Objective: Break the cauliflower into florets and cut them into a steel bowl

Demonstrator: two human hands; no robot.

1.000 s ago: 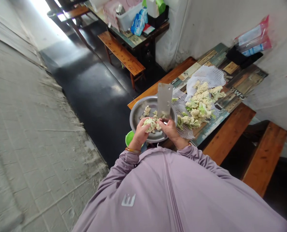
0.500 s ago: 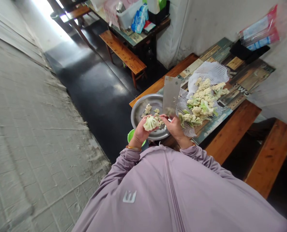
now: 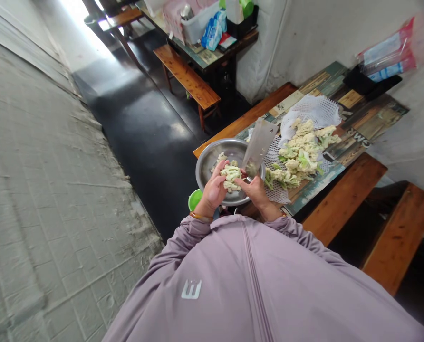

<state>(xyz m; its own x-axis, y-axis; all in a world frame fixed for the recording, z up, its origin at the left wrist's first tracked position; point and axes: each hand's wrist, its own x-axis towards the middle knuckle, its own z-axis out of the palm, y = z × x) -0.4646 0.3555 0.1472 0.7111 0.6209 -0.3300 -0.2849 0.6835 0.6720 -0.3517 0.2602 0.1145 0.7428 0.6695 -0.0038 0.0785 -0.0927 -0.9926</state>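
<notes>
Over the near side of a metal basin (image 3: 207, 154), my left hand (image 3: 214, 192) is closed on a piece of cauliflower (image 3: 231, 175). My right hand (image 3: 256, 190) grips a cleaver (image 3: 260, 145) by its handle, mostly hidden by the fingers. The broad blade points up and away, tilted to the right, above the basin's right rim. My right thumb rests at the cauliflower's right side. Small florets lie in the basin, partly behind my left hand. A heap of cauliflower (image 3: 301, 152) sits on white netting (image 3: 312, 109) to the right.
The patterned table (image 3: 358, 114) carries a black holder (image 3: 371, 85) with a plastic package. Wooden benches (image 3: 343, 199) flank it. A green container (image 3: 195, 199) stands low beside the basin. Further off are another bench (image 3: 187, 78) and a table with a white tub (image 3: 197, 26).
The cleaver has tilted further right. My left hand has turned the cauliflower and raised its fingers, and my right thumb has come onto the piece. The whole view has shifted slightly.
</notes>
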